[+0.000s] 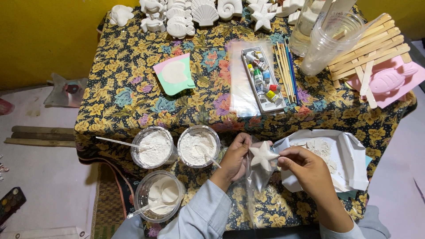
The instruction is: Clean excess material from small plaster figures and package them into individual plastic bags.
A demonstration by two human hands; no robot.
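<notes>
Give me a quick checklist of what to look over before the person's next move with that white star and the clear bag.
1. Star held firmly: ok. The left hand and right hand both pinch the white star.
2. Bag at the star: ok. The clear plastic bag hangs just under it.
3. Star fully inside the bag: cannot tell; the plastic is too clear.
4. Star unbroken: ok, as far as its visible points show.
5. Powder out of elbow range: not ok. The powder bowl, with a stick in it, sits right beside the left wrist.
6. Place to set things down: ok. The white paper lies open beside the right hand.
</notes>
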